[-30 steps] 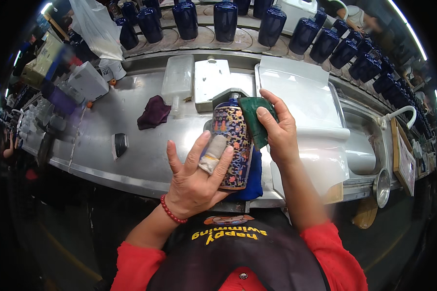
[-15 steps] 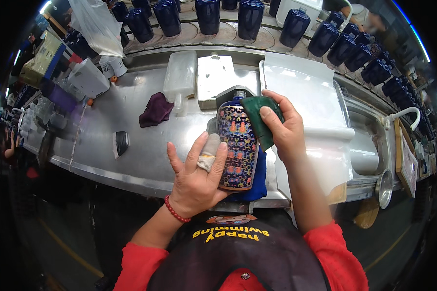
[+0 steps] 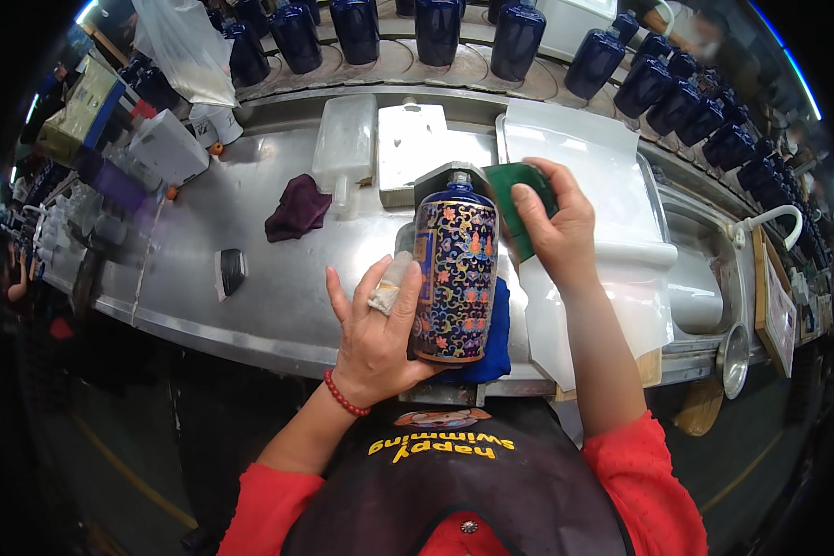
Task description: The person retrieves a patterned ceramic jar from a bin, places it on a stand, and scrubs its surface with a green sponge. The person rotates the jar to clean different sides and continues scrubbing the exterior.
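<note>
A dark blue bottle (image 3: pixel 458 278), covered in a colourful floral pattern, rests in a metal cradle (image 3: pixel 485 176) at the near edge of the worktop, its neck pointing away from me. My left hand (image 3: pixel 375 334) grips its lower left side, thumb at the base and fingers along the edge. One of those fingers wears a pale wrapped cover. Pinched between thumb and fingers, my right hand (image 3: pixel 562 222) holds a green flexible sheet (image 3: pixel 521 206) beside the bottle's upper right shoulder. Under the bottle's right side lies a blue cloth (image 3: pixel 498 338).
A purple cloth (image 3: pixel 298 208), a small black-and-white pad (image 3: pixel 232 273), a clear empty bottle (image 3: pixel 345 148) and a white block (image 3: pixel 410 148) lie on the metal worktop (image 3: pixel 269 296). White sheets (image 3: pixel 574 167) and a sink (image 3: pixel 695 241) are rightward. Plain blue bottles (image 3: pixel 437 32) line a conveyor behind.
The patterned bottle has turned, bringing a blue panel into view on its left. My right hand and green sheet have shifted slightly right. Bottles on the conveyor have moved right.
</note>
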Tool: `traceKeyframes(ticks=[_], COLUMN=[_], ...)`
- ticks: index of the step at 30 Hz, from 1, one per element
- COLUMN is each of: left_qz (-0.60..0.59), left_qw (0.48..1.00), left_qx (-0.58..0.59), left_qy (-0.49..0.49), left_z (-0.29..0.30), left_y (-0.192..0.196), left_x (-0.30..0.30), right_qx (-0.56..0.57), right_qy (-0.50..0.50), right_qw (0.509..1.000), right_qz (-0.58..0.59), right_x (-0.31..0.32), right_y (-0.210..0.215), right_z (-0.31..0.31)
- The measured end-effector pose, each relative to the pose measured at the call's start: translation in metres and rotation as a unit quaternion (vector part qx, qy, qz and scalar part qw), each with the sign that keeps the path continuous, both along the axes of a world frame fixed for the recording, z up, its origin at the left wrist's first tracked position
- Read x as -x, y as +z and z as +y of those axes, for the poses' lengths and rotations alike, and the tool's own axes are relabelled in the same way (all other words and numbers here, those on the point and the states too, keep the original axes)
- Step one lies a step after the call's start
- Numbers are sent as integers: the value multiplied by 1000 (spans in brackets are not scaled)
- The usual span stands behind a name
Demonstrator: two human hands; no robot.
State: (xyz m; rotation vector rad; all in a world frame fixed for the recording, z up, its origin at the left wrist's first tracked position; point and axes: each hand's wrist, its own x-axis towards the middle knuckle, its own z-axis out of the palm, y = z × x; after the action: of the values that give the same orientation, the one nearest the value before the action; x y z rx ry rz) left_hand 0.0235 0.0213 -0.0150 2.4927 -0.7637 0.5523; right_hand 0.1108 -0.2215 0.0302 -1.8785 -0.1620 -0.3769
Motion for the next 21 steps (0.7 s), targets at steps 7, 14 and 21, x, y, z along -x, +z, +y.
traceKeyframes(ticks=[7, 14, 21], left_qz=[27, 73, 125], left_qw=[999, 996, 978], left_qx=[40, 49, 142], left_qy=[4, -27, -89], left_z=[-3, 3, 11], left_y=[-5, -20, -17], left_x=[1, -2, -8], right_qx=[-18, -59, 187], right_qy=[9, 34, 81], right_qw=[999, 997, 971], right_qz=[39, 24, -124], right_x=[5, 15, 26], right_y=[0, -9, -19], right_z=[-3, -16, -6])
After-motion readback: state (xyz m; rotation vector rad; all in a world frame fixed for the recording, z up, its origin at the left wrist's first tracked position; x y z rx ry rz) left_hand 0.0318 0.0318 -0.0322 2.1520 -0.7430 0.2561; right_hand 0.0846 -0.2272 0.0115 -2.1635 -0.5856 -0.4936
